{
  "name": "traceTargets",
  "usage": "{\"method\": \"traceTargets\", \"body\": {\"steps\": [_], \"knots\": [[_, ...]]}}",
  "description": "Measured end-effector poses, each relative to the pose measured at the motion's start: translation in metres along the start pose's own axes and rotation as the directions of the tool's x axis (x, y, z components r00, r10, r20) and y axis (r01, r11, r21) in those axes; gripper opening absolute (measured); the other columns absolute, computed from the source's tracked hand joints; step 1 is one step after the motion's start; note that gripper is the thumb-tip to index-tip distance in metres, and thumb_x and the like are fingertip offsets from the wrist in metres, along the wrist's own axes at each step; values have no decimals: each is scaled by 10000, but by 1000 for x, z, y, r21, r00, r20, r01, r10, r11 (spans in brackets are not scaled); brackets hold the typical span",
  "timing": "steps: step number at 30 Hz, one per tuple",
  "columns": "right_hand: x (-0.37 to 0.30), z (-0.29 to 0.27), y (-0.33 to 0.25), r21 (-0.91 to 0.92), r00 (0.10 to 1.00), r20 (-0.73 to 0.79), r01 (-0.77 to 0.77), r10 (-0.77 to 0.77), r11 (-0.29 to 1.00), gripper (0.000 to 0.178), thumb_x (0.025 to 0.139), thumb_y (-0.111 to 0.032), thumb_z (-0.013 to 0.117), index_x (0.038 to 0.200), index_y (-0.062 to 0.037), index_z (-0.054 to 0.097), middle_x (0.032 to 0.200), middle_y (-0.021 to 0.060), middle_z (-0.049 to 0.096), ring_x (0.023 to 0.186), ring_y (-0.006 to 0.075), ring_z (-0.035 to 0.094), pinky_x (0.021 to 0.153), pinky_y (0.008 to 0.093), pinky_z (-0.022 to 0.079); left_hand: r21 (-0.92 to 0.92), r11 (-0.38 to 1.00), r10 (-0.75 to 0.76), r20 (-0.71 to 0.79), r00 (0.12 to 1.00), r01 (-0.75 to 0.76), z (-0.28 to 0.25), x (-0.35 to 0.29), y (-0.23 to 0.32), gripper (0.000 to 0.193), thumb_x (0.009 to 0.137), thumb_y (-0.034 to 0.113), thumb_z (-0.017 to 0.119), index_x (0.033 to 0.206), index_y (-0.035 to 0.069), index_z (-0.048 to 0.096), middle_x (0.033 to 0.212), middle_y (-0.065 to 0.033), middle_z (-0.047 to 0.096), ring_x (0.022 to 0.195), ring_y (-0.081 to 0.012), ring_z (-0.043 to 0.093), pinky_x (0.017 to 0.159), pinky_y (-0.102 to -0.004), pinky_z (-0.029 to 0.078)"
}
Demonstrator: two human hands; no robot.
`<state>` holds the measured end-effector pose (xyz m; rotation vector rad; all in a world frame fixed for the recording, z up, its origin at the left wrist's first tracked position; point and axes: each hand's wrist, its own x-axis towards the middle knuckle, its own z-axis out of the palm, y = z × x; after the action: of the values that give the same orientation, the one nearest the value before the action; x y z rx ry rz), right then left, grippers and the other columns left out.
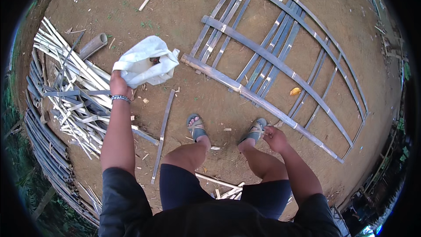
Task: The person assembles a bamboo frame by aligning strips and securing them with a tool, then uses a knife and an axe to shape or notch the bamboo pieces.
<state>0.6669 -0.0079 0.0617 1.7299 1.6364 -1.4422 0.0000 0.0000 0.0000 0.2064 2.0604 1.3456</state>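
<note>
My left hand [119, 86] grips the edge of a white cloth-like bag [144, 72], held up at the left over the ground. The bag's mouth gapes, and something small and dark [154, 60] shows inside it; its kind I cannot make out. Lower right, my right hand [275, 139] has its fingers curled together in front of my right foot. Whatever those fingers may hold is too small to name. Beyond both hands lies a frame of bamboo slats [263, 52] with a thicker bamboo pole [239, 88] along its near side.
Pale split bamboo strips [72, 55] lie heaped on the left, beside a hollow bamboo piece [93, 46]. Dark bamboo poles [48, 149] are stacked at the far left. A single slat [162, 136] lies left of my sandals [196, 127]. Small offcuts dot the brown dirt ground.
</note>
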Motion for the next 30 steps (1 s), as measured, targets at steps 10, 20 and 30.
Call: {"method": "traceTargets", "body": {"steps": [10, 20, 30], "knots": [[314, 69, -7, -148, 950, -115, 272, -290, 951, 480, 889, -290, 703, 1299, -62, 603, 1175, 190, 687, 1060, 365, 660, 935, 428, 521, 393, 906, 159, -661, 733, 159, -10, 46, -243, 588, 976, 399, 596, 1370, -31, 524, 1339, -202, 572, 1121, -369, 605, 949, -450, 482], [359, 135, -59, -667, 911, -209, 133, -356, 733, 714, 842, -361, 758, 1451, -144, 454, 1400, 104, 496, 1344, 303, 441, 1093, 451, 415, 388, 902, 42, 361, 932, -191, 147, -68, -339, 258, 952, 236, 671, 1074, 8, 682, 909, -130, 737, 797, -201, 698, 743, -326, 538], [363, 128, -58, -575, 872, -226, 241, -434, 782, 706, 768, -235, 780, 1408, -140, 497, 1268, 140, 564, 1243, 340, 500, 1059, 442, 440, 358, 923, 107, 117, 987, -142, 253, -5, -323, 205, 902, 176, 697, 1026, 14, 702, 807, -112, 734, 688, -198, 682, 667, -344, 525]]}}
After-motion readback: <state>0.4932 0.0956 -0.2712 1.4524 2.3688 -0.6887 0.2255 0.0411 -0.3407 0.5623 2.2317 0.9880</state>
